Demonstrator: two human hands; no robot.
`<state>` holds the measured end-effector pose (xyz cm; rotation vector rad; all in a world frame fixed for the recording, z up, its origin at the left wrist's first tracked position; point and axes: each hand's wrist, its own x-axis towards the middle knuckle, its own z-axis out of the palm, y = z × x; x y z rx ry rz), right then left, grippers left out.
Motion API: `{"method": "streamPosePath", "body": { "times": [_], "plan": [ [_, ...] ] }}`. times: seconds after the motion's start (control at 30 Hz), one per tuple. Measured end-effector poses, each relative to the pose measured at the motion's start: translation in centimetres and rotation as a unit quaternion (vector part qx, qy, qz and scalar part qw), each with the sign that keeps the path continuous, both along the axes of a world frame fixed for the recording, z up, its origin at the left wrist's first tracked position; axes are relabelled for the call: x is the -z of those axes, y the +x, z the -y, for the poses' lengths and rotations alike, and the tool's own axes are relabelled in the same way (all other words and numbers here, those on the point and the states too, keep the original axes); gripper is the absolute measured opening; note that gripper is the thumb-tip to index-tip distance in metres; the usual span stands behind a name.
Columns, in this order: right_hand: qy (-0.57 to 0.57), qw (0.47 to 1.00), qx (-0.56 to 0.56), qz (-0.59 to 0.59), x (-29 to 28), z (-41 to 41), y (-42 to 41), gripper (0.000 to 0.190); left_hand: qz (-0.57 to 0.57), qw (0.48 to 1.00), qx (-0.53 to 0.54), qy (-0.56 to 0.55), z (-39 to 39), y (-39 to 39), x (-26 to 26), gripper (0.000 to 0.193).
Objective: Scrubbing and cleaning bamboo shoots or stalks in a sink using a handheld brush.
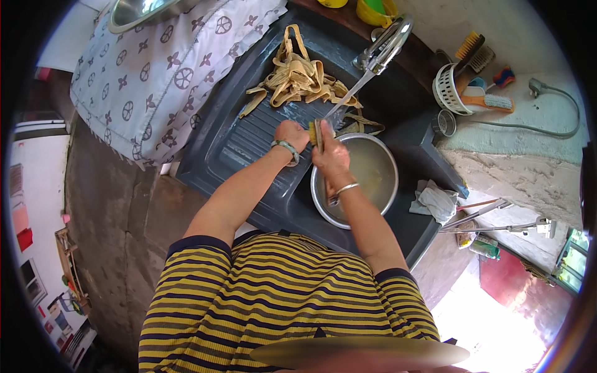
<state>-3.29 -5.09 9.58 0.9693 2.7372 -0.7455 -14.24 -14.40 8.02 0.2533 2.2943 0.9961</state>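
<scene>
Water runs from the chrome faucet (pixel 385 44) towards my hands over the dark sink (pixel 289 186). My right hand (pixel 332 156) grips a wooden-handled scrubbing brush (pixel 319 135), its yellowish bristles facing left. Close beside those bristles, my left hand (pixel 292 135) is closed in a fist; whether it holds anything cannot be seen. Under my right hand and forearm, a round metal basin (pixel 373 172) holds cloudy water. Tan, flat, wrinkled strips (pixel 298 74) lie heaped on the ribbed drainboard, and several more hang near the basin's upper edge.
A patterned white cloth (pixel 154 70) covers a surface at the left, with a metal bowl (pixel 135 18) on it. At the right stand a white basket (pixel 447 91) of brushes and a small metal strainer (pixel 444 123). A crumpled white rag (pixel 436 200) lies on the sink's right edge.
</scene>
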Motion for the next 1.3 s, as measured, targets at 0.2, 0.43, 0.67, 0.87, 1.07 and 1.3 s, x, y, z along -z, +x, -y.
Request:
{"method": "streamPosePath", "body": {
  "times": [0.2,0.43,0.67,0.87,1.07,1.3],
  "plan": [
    [0.0,0.999,0.048,0.022,-0.1,-1.5,-1.2,0.077,-0.012,0.999,0.008,-0.033,0.0,0.9,-0.6,0.017],
    [-0.022,0.998,0.002,0.053,-1.6,-2.6,-1.3,0.077,-0.027,0.999,-0.036,0.018,0.1,1.3,-0.2,0.021],
    [-0.005,0.995,-0.044,0.092,-2.3,-0.3,-1.1,0.075,-0.113,0.992,0.004,-0.047,-0.3,1.0,-0.6,0.018],
    [-0.002,0.995,-0.032,0.097,-2.4,-2.5,-1.9,0.073,0.024,0.999,-0.043,0.021,-0.2,0.8,-0.5,0.02],
    [-0.07,0.993,0.03,0.09,-3.7,-0.2,-0.5,0.078,0.008,0.994,-0.104,0.043,-0.9,-1.2,-0.6,0.023],
    [-0.104,0.991,0.086,0.0,-2.3,0.2,0.5,0.078,-0.045,0.999,0.029,0.005,-0.8,-0.6,-1.2,0.022]
  ]
}}
